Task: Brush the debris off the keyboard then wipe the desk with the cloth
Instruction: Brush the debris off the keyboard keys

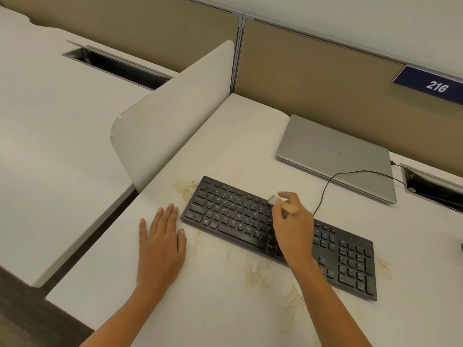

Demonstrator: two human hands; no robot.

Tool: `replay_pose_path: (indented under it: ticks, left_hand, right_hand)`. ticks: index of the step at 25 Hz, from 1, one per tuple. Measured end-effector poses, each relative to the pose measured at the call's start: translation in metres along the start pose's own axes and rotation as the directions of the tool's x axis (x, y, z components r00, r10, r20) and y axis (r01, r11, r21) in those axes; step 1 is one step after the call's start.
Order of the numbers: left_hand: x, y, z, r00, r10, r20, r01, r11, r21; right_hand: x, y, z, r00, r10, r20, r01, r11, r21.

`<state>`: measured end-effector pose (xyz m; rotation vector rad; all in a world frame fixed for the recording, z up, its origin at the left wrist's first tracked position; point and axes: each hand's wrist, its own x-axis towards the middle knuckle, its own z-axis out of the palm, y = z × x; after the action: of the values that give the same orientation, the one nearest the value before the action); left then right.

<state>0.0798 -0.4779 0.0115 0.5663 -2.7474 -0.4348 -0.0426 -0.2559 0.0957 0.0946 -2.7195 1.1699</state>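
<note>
i see my right hand [292, 226] curled round a small brush [290, 209], fingers and thumb pinching its pale handle, the light bristle end down on the upper key rows near the middle of the black keyboard [225, 216]. the keyboard lies slantwise under that hand on the white desk [225, 146].

my left hand [162, 241] lies flat on the desk just beside the keyboard's left end, fingers straight and close together, thumb out, holding nothing.

tan debris [185, 187] is scattered on the desk beyond the left hand by the keyboard's far left corner, in patches between my two forearms, and past the number pad to the right.

far right of the brush hand an open hatch [431, 181] in the desk shows a dark slot; i cannot tell what is in it. a black cable [325, 189] loops from behind the right hand toward it, crossing a closed silver laptop [335, 156]. a white divider [170, 116] stands beyond the left hand.
</note>
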Motion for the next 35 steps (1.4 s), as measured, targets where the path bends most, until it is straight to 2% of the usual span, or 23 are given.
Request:
replay_pose_path:
  ticks: [2, 5, 10, 13, 15, 16, 17, 20, 21, 26, 29, 31, 35]
  left_hand:
    - [0.001, -0.001, 0.000, 1.000, 0.000, -0.002, 0.000, 1.000, 0.000]
    - [0.000, -0.001, 0.001, 1.000, 0.004, 0.002, -0.004, 1.000, 0.003]
    - [0.000, -0.002, 0.001, 1.000, 0.005, -0.002, -0.005, 1.000, -0.001]
    - [-0.001, 0.001, 0.000, 1.000, 0.005, 0.000, -0.005, 1.000, -0.009]
    - [0.000, 0.002, 0.000, 1.000, 0.004, 0.002, -0.004, 1.000, -0.007]
    - [0.000, 0.001, 0.000, 1.000, 0.004, 0.001, -0.004, 1.000, -0.002]
    - [0.000, 0.001, 0.000, 1.000, 0.005, 0.001, -0.005, 1.000, 0.003]
    - [0.000, 0.000, 0.000, 1.000, 0.009, 0.004, -0.009, 1.000, 0.004]
    - [0.000, 0.000, 0.000, 1.000, 0.007, 0.004, -0.007, 1.000, 0.001]
    - [0.001, 0.000, -0.001, 1.000, -0.001, -0.007, 0.001, 1.000, -0.001]
    - [0.000, 0.000, 0.000, 1.000, 0.003, -0.003, -0.003, 1.000, -0.009]
    - [-0.001, 0.001, -0.001, 1.000, 0.007, -0.002, -0.007, 1.000, -0.008]
    - [0.001, -0.001, -0.001, 1.000, 0.011, -0.006, -0.011, 1.000, 0.000]
  right_hand:
    - [-0.016, -0.004, -0.009, 0.993, 0.016, 0.117, -0.029, 0.994, 0.107]
    - [-0.033, -0.019, -0.020, 0.945, -0.009, 0.328, -0.066, 0.974, 0.219]
    - [-0.006, -0.036, -0.005, 0.965, -0.101, 0.241, 0.065, 0.986, 0.153]
    - [0.001, -0.040, -0.005, 0.893, -0.148, 0.425, 0.157, 0.988, 0.015]
    - [0.003, -0.034, -0.012, 0.818, -0.099, 0.566, 0.139, 0.990, -0.028]
    - [0.003, -0.031, -0.016, 0.811, -0.088, 0.579, 0.109, 0.994, -0.002]
    - [0.002, -0.027, -0.018, 0.836, -0.098, 0.540, 0.090, 0.995, 0.041]
    - [-0.013, -0.017, -0.017, 0.956, -0.176, 0.236, 0.145, 0.979, 0.141]
    - [-0.020, -0.015, -0.013, 0.963, -0.198, 0.181, 0.170, 0.973, 0.158]
    - [-0.037, -0.011, 0.012, 0.955, -0.275, 0.109, 0.246, 0.943, 0.226]
    - [-0.033, -0.006, 0.009, 0.957, -0.284, -0.054, 0.289, 0.929, 0.230]
    - [-0.037, -0.002, 0.004, 0.953, -0.294, -0.069, 0.302, 0.926, 0.226]
    - [-0.046, -0.008, 0.014, 0.932, -0.362, 0.029, 0.348, 0.912, 0.217]
